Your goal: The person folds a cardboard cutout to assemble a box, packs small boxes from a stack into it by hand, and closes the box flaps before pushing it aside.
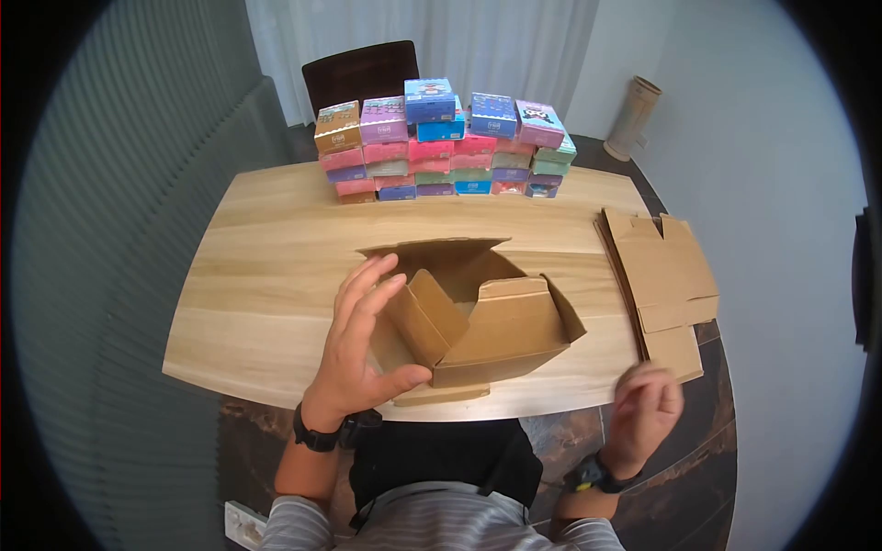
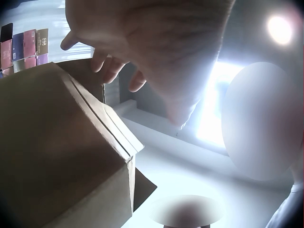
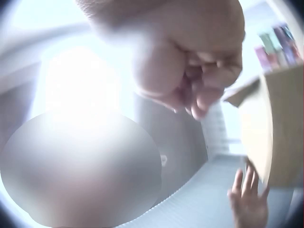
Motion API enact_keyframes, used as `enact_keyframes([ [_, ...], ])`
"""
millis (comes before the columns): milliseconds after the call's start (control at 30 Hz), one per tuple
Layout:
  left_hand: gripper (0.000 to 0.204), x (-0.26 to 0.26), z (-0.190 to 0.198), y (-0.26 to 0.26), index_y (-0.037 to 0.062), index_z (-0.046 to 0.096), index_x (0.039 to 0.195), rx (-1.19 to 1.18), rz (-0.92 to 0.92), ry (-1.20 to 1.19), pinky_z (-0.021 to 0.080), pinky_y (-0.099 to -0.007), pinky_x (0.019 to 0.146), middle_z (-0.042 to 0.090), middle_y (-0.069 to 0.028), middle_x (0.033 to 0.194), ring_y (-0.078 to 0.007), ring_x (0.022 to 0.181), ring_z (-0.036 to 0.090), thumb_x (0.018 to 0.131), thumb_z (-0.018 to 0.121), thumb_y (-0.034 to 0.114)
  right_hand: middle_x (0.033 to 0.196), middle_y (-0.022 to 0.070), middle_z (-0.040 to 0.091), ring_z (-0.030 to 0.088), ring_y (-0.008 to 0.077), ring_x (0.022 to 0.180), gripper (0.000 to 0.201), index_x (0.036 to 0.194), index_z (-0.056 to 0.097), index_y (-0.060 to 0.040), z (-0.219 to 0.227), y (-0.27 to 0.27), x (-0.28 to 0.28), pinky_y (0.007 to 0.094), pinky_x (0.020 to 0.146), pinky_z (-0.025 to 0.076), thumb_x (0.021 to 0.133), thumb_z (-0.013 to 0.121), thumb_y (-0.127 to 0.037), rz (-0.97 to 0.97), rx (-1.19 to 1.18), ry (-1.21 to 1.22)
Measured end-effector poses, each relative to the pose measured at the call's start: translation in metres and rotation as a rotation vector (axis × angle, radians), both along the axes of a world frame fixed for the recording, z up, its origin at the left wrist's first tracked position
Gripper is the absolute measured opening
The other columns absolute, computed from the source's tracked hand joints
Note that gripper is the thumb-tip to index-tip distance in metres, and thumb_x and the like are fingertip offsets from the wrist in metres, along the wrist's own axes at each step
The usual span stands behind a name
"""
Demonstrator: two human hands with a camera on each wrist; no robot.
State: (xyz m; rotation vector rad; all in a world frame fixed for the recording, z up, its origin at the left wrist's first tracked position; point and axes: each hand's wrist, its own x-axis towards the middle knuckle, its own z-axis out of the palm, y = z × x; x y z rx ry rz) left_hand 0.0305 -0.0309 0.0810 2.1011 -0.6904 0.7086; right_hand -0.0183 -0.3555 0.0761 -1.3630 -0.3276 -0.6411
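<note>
A brown cardboard box (image 1: pixel 501 354) stands with its flaps raised near the table's front edge; its panels fill the left of the left wrist view (image 2: pixel 52 142). My left hand (image 1: pixel 349 344) is at the box's left side, fingers extended and spread, thumb beside the near corner; whether it touches the cardboard I cannot tell. To the right of the box, over the table's front edge, my right hand (image 1: pixel 646 409) is slightly blurred. Its fingers curl in towards the palm in the right wrist view (image 3: pixel 199 71), and nothing shows in them.
Flattened cardboard pieces (image 1: pixel 661 275) lie at the table's right edge, just beyond my right hand. Small colourful boxes (image 1: pixel 430 151) are stacked in rows along the far side of the wooden table (image 1: pixel 248 275). A dark chair (image 1: pixel 358 78) stands behind them.
</note>
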Motion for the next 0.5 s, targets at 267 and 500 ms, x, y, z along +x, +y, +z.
enact_keyframes([
  [267,0.079,0.012,-0.012,-0.013,-0.0010,0.050,0.133,-0.034,0.088,0.059,0.035,-0.0452,0.106,0.051,-0.0210,0.133,-0.0383,0.126,0.044,0.084,0.064,0.059,0.144,0.0174,0.046,0.041,0.0294,0.136,0.081,0.142,0.042,0.0014,-0.025,0.019,0.061,0.0397,0.111,0.032,0.085,0.069,-0.049,0.290,-0.495,0.090],
  [500,0.064,0.000,0.004,-0.011,0.0011,0.061,0.085,-0.286,-0.049,0.032,0.044,-0.0375,0.083,0.058,-0.0180,0.098,-0.0319,0.091,0.053,0.094,0.047,0.063,0.152,0.0223,0.032,0.032,0.0343,0.141,0.077,0.148,0.027,0.0054,-0.016,0.061,0.023,0.0404,0.114,0.026,0.098,0.048,-0.049,0.243,-0.584,0.087],
])
